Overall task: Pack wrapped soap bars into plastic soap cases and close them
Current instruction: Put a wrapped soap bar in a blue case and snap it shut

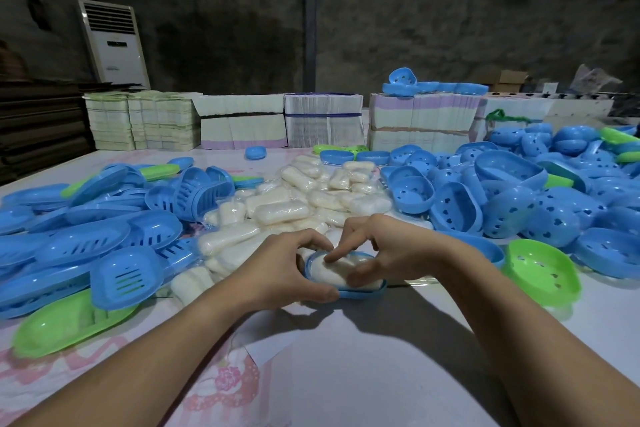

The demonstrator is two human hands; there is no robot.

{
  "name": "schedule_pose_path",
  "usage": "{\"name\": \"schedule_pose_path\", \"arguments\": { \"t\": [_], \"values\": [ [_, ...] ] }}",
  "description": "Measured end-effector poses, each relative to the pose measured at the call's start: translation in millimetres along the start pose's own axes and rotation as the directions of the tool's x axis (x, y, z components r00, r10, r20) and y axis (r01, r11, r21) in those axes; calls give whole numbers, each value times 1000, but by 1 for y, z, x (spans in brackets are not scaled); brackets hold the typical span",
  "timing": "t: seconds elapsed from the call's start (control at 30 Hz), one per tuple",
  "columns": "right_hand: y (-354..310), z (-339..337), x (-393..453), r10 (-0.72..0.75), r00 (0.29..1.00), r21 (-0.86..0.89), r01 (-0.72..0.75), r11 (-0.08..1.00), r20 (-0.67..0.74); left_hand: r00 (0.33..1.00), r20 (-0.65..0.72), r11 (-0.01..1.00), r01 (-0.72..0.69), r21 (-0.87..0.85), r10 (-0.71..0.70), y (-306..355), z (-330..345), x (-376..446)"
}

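Note:
A blue soap case bottom (360, 294) sits on the table in front of me with a white wrapped soap bar (337, 270) lying in it. My left hand (287, 267) curls round the case's left end, thumb along its near rim. My right hand (384, 250) pinches the soap, forefinger on its top and thumb against its near side. Behind my hands lies a heap of wrapped soap bars (294, 204).
Slotted blue trays and lids (86, 239) are piled at the left, with a green one (65, 322) near me. Blue perforated case halves (519, 198) heap up at the right beside a green half (540, 274). Bundled flat cartons (322, 121) line the back.

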State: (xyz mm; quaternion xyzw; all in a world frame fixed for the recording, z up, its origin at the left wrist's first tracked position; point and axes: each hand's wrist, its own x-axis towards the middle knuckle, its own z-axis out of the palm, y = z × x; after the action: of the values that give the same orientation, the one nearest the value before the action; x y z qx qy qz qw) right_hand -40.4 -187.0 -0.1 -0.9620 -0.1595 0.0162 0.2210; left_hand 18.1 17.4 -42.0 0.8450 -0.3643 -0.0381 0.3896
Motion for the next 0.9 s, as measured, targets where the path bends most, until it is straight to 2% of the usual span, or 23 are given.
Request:
{"name": "schedule_pose_path", "arguments": {
  "t": [0.1,0.17,0.23,0.27,0.33,0.4,0.47,0.53,0.63,0.73,0.83,0.9],
  "values": [
    [3,1,-2,-13,1000,46,13,999,6,1000,8,1000,4,25,-4,0,1,-1],
    [6,-2,-2,-21,998,162,30,986,-55,1000,5,999,0,35,0,0,2,-3],
    [12,-5,-1,33,969,252,31,967,-245,1000,3,999,-14,48,13,0,2,-3],
    [17,-6,1,85,922,203,-7,979,-378,1000,4,998,-17,54,17,0,2,-2],
    [31,-9,5,189,780,-1,-236,972,-596,1000,1,998,-18,64,18,0,3,-3],
    [45,-14,3,303,690,-112,-487,866,-657,1000,-3,997,-19,79,19,-1,4,-3],
    [58,-16,1,402,656,-177,-634,753,-639,1000,-4,996,-19,89,19,-1,4,-4],
    [65,-14,3,444,645,-209,-684,699,-622,1000,5,995,-22,97,21,-1,5,-3],
    [71,-9,7,469,621,-162,-694,702,-628,999,19,994,-31,106,30,-1,5,-3],
    [71,-10,6,445,616,-75,-635,769,-650,999,27,993,-45,110,43,-1,5,-4],
    [63,-12,5,353,608,-26,-524,851,-711,999,24,996,-37,86,35,-2,4,-4],
    [52,-14,5,323,584,90,-392,915,-745,998,39,997,-46,59,44,-1,5,-4]
  ]
}}
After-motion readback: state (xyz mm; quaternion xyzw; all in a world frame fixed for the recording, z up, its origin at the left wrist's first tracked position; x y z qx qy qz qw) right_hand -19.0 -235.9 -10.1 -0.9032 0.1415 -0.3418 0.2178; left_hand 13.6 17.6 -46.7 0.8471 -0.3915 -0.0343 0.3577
